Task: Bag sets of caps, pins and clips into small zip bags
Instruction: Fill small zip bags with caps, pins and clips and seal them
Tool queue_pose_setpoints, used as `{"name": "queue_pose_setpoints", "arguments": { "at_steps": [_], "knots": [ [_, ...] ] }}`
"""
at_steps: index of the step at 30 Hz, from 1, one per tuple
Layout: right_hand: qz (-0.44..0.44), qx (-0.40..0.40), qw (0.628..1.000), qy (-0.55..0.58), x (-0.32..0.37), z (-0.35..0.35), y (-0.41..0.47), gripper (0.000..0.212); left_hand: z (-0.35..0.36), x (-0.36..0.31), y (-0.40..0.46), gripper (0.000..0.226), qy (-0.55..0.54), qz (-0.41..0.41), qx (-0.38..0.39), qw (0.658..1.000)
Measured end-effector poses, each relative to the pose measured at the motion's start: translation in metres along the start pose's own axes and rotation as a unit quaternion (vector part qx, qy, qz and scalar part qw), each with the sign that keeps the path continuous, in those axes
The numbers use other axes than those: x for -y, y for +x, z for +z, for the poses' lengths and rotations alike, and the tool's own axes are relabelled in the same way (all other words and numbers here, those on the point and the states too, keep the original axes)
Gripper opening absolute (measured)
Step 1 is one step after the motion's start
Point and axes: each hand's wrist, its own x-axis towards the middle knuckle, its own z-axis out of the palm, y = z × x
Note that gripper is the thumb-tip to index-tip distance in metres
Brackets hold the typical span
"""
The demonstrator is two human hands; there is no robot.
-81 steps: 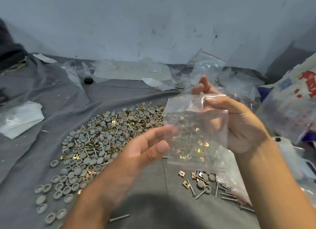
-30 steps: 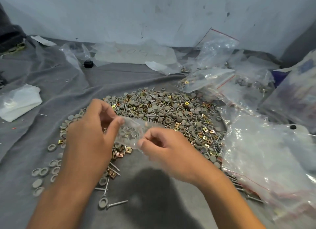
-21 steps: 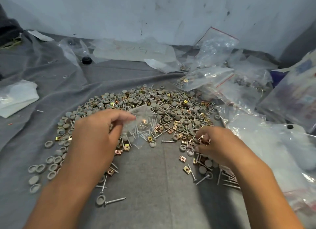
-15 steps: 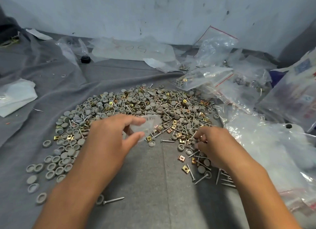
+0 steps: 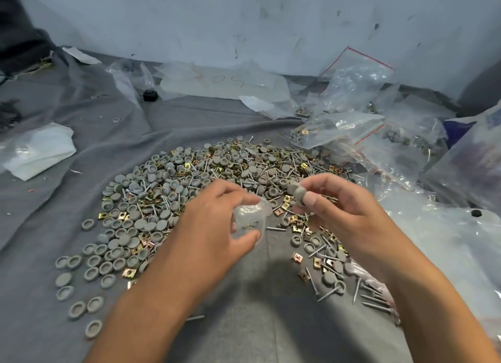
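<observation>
1. Since half a second ago, the right hand has lifted off the pile of caps, pins and clips and now pinches a few grey caps in thumb and fingertips, just above the pile's near edge.
2. Spread on a grey cloth, the pile stretches left and beyond both hands.
3. At the pile's near edge, the left hand grips a small zip bag, fingers curled round it.
4. The caps lie just right of the bag and slightly above; its mouth seems to face them, so the right hand looks set to drop them in.
</observation>
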Motion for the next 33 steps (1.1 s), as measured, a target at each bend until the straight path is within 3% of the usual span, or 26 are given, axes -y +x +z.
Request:
{"name": "queue_pose_setpoints", "arguments": {
  "at_steps": [3, 5, 8, 15, 19, 24, 26, 29, 31, 33],
  "knots": [
    [-0.103, -0.007, 0.984, -0.146, 0.004, 0.018, -0.004, 0.011, 0.0, 0.001, 0.002, 0.045, -0.008, 0.002, -0.002, 1.0],
    [-0.182, -0.032, 0.94, -0.288, 0.002, 0.028, -0.006, 0.014, -0.001, 0.002, 0.003, 0.046, 0.0, 0.01, -0.004, 1.0],
    [-0.232, -0.04, 0.895, -0.38, 0.001, 0.038, -0.007, 0.014, -0.001, 0.001, 0.002, 0.045, -0.001, 0.016, -0.006, 1.0],
    [-0.275, -0.114, 0.888, -0.35, 0.002, 0.042, -0.006, 0.027, -0.002, 0.001, 0.0, 0.046, -0.022, 0.016, -0.006, 1.0],
    [-0.262, -0.106, 0.88, -0.382, -0.001, 0.05, -0.004, 0.032, -0.002, -0.003, 0.001, 0.036, -0.016, 0.027, -0.004, 0.999],
    [-0.258, -0.148, 0.901, -0.316, 0.004, 0.038, -0.003, 0.02, -0.005, -0.003, -0.001, 0.046, -0.006, 0.023, -0.006, 1.0],
    [-0.221, -0.171, 0.913, -0.297, 0.006, 0.023, -0.005, 0.014, -0.009, -0.003, -0.001, 0.049, 0.002, 0.021, -0.025, 0.999],
    [-0.009, -0.117, 0.927, -0.356, -0.004, -0.004, -0.005, 0.015, -0.02, -0.002, -0.001, 0.048, -0.01, 0.006, -0.153, 0.988],
    [0.112, -0.035, 0.898, -0.424, -0.014, -0.017, -0.005, 0.019, -0.027, 0.0, 0.0, 0.047, -0.017, -0.004, -0.245, 0.969],
    [0.146, 0.028, 0.869, -0.471, -0.022, -0.019, -0.006, 0.026, -0.029, 0.003, 0.0, 0.047, 0.007, -0.007, -0.23, 0.973]
  ]
}}
